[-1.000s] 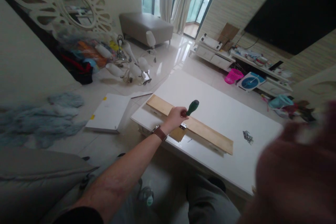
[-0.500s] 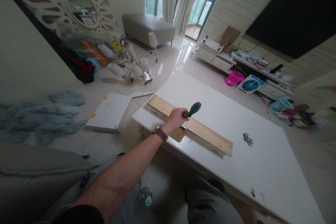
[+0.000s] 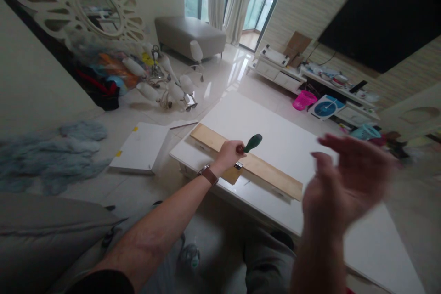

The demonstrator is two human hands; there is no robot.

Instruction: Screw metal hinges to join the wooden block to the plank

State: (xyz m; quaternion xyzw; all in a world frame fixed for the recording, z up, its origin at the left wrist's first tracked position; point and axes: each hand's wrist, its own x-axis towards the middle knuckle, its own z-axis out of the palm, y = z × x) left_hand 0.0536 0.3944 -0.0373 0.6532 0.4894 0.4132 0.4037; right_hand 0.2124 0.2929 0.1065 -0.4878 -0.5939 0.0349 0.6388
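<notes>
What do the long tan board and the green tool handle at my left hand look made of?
Long tan wood-look board: probably wood or plywood, matte, given its warm, uneven tone. Bulbous green tool handle: perhaps plastic or rubber, smooth, given its rounded shape.

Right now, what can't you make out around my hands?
All in the head view:
Screwdriver: tip hidden by your left hand.
Right hand: blurred, finger detail lost; its forearm is cut off by the bottom edge.
White tabletop: partly hidden behind that hand.
Small sliver near the wooden board: too small to identify.
</notes>
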